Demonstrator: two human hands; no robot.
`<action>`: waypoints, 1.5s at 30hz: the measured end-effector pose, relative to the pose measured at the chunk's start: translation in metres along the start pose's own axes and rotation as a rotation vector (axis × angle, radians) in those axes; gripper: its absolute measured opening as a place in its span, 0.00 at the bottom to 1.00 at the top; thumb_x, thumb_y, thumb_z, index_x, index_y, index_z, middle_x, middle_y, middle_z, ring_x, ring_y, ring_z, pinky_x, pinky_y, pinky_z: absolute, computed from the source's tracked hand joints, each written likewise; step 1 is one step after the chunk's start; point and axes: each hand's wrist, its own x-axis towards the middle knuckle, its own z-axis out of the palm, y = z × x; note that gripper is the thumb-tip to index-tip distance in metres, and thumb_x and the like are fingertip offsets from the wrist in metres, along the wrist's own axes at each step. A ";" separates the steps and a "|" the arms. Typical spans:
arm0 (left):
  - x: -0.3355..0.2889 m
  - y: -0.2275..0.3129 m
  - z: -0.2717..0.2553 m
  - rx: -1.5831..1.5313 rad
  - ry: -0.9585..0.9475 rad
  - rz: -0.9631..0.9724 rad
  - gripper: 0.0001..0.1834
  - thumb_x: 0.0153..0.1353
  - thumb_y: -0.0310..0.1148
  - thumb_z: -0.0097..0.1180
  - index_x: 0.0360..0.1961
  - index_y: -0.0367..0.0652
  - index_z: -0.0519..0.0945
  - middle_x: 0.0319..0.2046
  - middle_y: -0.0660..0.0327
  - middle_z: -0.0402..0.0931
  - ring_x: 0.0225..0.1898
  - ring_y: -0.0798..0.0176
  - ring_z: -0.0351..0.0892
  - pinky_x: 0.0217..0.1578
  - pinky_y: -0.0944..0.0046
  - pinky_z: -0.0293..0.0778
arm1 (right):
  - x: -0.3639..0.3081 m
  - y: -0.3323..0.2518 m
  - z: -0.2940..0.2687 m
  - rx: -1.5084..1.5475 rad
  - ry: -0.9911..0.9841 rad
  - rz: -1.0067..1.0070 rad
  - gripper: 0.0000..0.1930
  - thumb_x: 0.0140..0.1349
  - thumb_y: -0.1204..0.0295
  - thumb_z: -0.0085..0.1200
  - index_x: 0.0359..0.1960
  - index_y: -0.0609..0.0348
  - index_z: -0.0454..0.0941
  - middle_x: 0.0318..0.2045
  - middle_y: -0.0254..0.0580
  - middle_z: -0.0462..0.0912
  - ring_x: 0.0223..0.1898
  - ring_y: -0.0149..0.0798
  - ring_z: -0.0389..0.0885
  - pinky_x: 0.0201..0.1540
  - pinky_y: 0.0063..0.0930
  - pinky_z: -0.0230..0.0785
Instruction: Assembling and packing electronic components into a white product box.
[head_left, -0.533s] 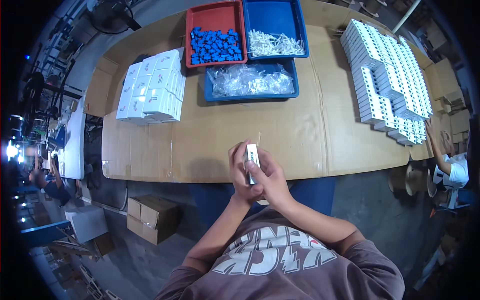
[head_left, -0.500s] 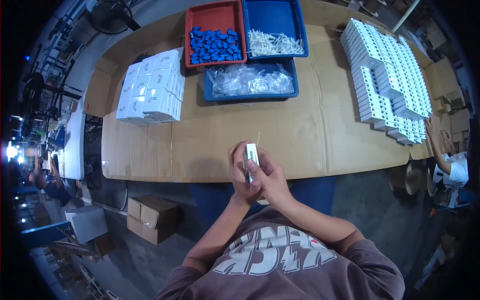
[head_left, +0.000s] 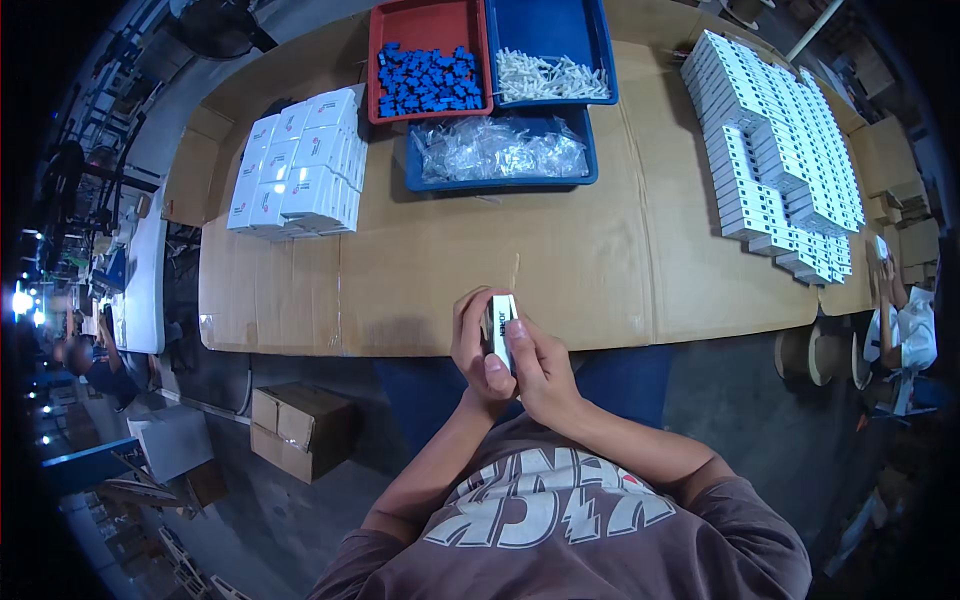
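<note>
A small white box [head_left: 502, 318] with dark print on its narrow side is held upright between my two hands, just in front of the table's near edge. My left hand [head_left: 474, 338] wraps round its left side, fingers curled behind and thumb in front. From the right, my right hand [head_left: 545, 368] grips it with the thumb pressed on the printed side. The box's far faces are hidden by my fingers.
On the cardboard-covered table [head_left: 420, 290] stand a white box stack [head_left: 300, 170], a taller stack [head_left: 780, 160] at right, a red tray [head_left: 428, 28] of blue parts, a blue tray [head_left: 545, 25] of white plugs and another blue tray [head_left: 500, 187] of clear bags. A co-worker [head_left: 910, 330] is at far right.
Both hands have shifted slightly with the box, and more of its printed side shows. At far right, the co-worker's hand has drawn back from the stack and now holds a small white thing.
</note>
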 end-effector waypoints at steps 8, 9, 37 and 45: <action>-0.011 0.001 0.005 0.001 -0.006 -0.047 0.45 0.67 0.64 0.40 0.57 0.25 0.75 0.51 0.42 0.75 0.50 0.43 0.79 0.52 0.48 0.76 | -0.005 -0.002 -0.005 -0.045 0.030 -0.018 0.25 0.84 0.59 0.37 0.65 0.68 0.74 0.32 0.41 0.80 0.36 0.32 0.75 0.43 0.31 0.72; -0.010 -0.002 0.004 0.000 -0.005 -0.046 0.45 0.67 0.64 0.40 0.57 0.25 0.75 0.51 0.42 0.75 0.50 0.43 0.79 0.52 0.48 0.76 | -0.001 0.005 -0.009 -0.016 -0.017 0.043 0.25 0.84 0.58 0.37 0.67 0.67 0.72 0.36 0.44 0.81 0.40 0.34 0.78 0.47 0.32 0.73; -0.014 0.027 0.004 -0.918 -0.154 -1.141 0.39 0.79 0.65 0.27 0.73 0.46 0.64 0.65 0.60 0.71 0.66 0.62 0.74 0.65 0.60 0.72 | 0.042 0.039 -0.063 -0.626 -0.286 -0.905 0.44 0.63 0.46 0.60 0.67 0.76 0.69 0.66 0.68 0.72 0.67 0.67 0.72 0.70 0.58 0.64; -0.017 0.027 0.005 -0.901 -0.122 -1.150 0.37 0.79 0.65 0.30 0.72 0.47 0.65 0.64 0.61 0.72 0.64 0.63 0.75 0.62 0.59 0.74 | 0.042 0.040 -0.063 -0.580 -0.266 -0.884 0.42 0.65 0.47 0.58 0.68 0.74 0.69 0.67 0.67 0.72 0.67 0.66 0.73 0.71 0.57 0.63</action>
